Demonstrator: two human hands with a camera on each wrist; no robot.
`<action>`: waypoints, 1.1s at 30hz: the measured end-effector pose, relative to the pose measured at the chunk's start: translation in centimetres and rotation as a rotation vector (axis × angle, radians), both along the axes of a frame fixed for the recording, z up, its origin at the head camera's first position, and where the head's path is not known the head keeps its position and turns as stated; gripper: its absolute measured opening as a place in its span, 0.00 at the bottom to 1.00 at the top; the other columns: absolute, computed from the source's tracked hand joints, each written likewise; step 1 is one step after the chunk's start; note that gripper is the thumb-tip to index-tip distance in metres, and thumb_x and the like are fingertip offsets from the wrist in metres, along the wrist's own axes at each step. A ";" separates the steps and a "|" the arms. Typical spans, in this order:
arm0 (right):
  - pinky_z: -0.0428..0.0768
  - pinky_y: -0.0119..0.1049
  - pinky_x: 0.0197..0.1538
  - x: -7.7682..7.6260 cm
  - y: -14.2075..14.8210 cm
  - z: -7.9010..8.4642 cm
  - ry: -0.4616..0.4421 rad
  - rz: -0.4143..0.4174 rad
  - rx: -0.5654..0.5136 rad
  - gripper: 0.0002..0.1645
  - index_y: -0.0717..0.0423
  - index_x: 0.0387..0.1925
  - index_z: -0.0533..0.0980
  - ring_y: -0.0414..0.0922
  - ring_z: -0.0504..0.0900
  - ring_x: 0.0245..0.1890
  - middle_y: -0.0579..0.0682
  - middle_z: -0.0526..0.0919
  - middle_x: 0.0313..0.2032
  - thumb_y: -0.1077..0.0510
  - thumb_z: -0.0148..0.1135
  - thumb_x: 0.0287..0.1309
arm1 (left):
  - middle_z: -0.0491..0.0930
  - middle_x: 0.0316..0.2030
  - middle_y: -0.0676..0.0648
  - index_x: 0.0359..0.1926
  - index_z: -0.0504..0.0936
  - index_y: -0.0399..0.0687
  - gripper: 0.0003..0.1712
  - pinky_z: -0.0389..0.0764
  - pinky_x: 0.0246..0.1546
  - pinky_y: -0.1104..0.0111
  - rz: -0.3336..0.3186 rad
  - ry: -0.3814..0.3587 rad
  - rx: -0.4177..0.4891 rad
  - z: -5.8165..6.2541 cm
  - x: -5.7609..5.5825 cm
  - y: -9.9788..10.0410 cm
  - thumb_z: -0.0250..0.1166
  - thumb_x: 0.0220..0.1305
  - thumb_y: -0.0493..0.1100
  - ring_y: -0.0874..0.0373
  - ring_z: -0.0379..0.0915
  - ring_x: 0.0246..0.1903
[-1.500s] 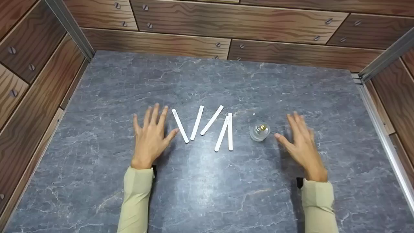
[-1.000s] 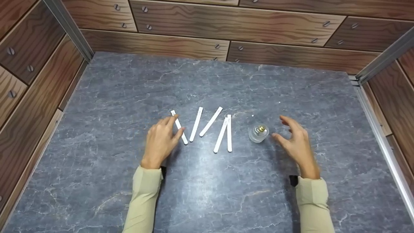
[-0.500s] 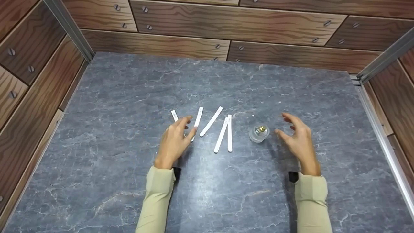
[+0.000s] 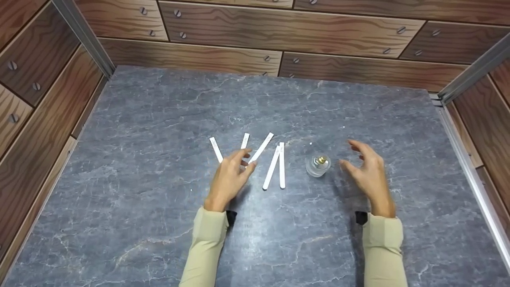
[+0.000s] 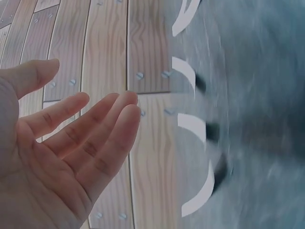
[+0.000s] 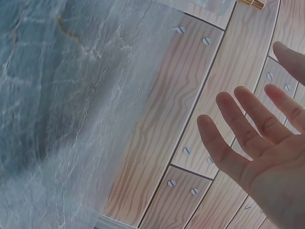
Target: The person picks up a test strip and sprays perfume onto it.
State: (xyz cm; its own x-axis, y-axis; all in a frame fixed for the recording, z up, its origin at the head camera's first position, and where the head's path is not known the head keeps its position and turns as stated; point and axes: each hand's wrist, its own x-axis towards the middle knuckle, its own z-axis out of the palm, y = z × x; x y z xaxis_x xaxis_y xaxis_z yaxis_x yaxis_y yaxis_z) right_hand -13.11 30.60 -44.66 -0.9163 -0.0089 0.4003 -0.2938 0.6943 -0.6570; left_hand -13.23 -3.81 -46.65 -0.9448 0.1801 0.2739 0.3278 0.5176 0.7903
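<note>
So my left hand is over the near ends of three of the five slim flat white strips on the grey marbled tabletop, fingers loosely bent, holding nothing. The other two strips lie to its right, far ends together. My right hand is loosely curved and holding nothing too, thumb near the clear round glass bottle with the gold top
</note>
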 end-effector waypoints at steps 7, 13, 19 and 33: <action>0.78 0.63 0.55 -0.1 -0.3 -0.1 0.001 0.014 -0.001 0.33 0.75 0.57 0.74 0.67 0.79 0.52 0.71 0.80 0.53 0.77 0.73 0.46 | 0.84 0.47 0.35 0.59 0.79 0.32 0.20 0.87 0.44 0.59 -0.053 -0.075 0.082 -0.4 0.3 1.3 0.65 0.71 0.40 0.47 0.85 0.41; 0.78 0.64 0.54 -0.4 -0.5 0.0 0.013 0.023 0.015 0.31 0.76 0.55 0.75 0.67 0.79 0.51 0.72 0.81 0.51 0.76 0.74 0.47 | 0.84 0.48 0.35 0.60 0.79 0.33 0.20 0.86 0.46 0.56 -0.062 -0.116 0.125 -0.4 0.2 2.0 0.63 0.72 0.41 0.46 0.85 0.42; 0.79 0.62 0.53 -0.4 -0.7 0.0 0.010 0.022 0.025 0.31 0.75 0.55 0.75 0.67 0.79 0.51 0.71 0.81 0.50 0.75 0.74 0.47 | 0.84 0.48 0.38 0.61 0.78 0.34 0.21 0.86 0.44 0.61 -0.094 -0.184 0.118 -0.7 0.4 3.2 0.61 0.74 0.43 0.48 0.85 0.41; 0.78 0.64 0.55 -0.4 -1.1 -0.1 -0.019 0.008 -0.002 0.30 0.75 0.56 0.75 0.67 0.78 0.53 0.72 0.80 0.52 0.73 0.74 0.50 | 0.84 0.49 0.37 0.61 0.78 0.34 0.20 0.84 0.26 0.70 -0.106 -0.353 0.262 -1.3 0.6 5.6 0.58 0.75 0.40 0.48 0.85 0.31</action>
State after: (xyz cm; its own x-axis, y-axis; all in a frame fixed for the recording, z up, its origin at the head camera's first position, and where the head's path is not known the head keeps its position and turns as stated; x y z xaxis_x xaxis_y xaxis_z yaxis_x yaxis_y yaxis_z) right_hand -13.51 29.54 -44.78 -0.9238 -0.0155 0.3826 -0.2866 0.6906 -0.6640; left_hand -12.63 1.83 -47.94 -0.9686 0.2483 -0.0124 0.0553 0.2635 0.9631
